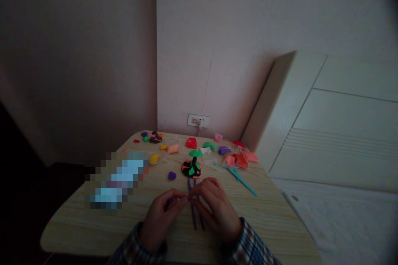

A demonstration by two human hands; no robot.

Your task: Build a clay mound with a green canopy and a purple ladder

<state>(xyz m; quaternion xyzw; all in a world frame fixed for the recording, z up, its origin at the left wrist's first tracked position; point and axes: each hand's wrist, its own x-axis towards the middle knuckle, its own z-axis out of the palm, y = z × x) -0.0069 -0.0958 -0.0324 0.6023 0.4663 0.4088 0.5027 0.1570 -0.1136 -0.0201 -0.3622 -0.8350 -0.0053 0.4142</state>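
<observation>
My left hand is closed in a pinch, with a bit of purple modelling clay showing between its fingers. Its fingertips meet those of my right hand, which is also pinched; whatever lies between the tips is too small to make out. Under my right hand, two long purple clay strips lie on the table, partly hidden by the fingers. They run up to a black clay figure with green and pink pieces and a green top. A purple clay lump sits to its left.
Turquoise modelling tools lie at the right of the wooden table. Several clay packets, among them a red one and a green one, line the back. A blurred-out bright object is at left. A wall socket is behind.
</observation>
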